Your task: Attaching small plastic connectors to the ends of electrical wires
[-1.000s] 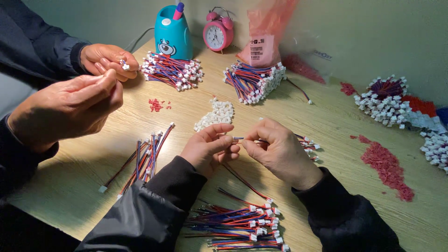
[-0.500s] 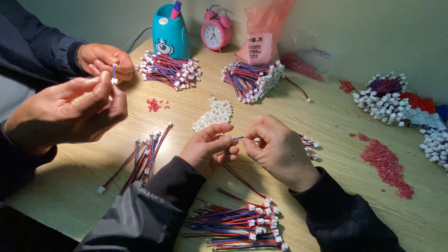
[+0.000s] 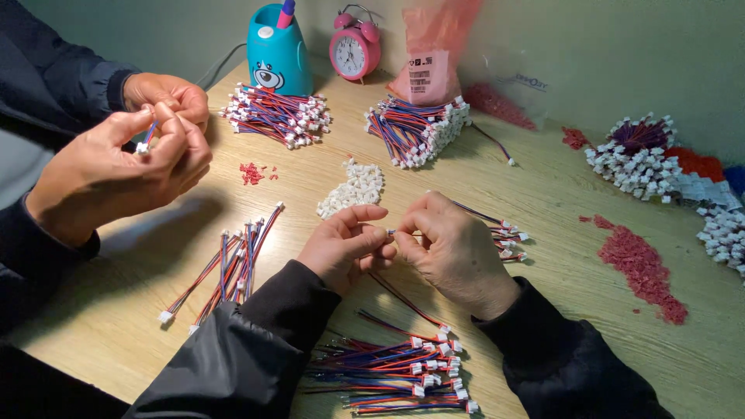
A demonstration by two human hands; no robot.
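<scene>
My left hand [image 3: 341, 244] and my right hand [image 3: 454, 252] meet over the wooden table [image 3: 481, 178], fingertips pinched together on a thin red-and-blue wire lead [image 3: 403, 293] that trails down toward me. What sits between the fingertips is hidden. A small heap of white plastic connectors [image 3: 353, 188] lies just beyond my left hand. A bundle of finished wire leads with white ends [image 3: 403, 372] lies near my sleeves. A few leads [image 3: 504, 231] poke out past my right hand.
A co-worker's two hands [image 3: 128, 159] at the left hold a short wire with a white end. Loose leads [image 3: 229, 264] lie below them. Two wire piles [image 3: 275, 116] [image 3: 419, 128], a teal pen holder [image 3: 278, 39], pink alarm clock [image 3: 355, 50], pink bag [image 3: 434, 58], red bits [image 3: 640, 264] and white connector piles [image 3: 636, 159] surround.
My hands stay pinched together in nearly the same place. The co-worker's hands have drawn closer together and shifted slightly on their wire.
</scene>
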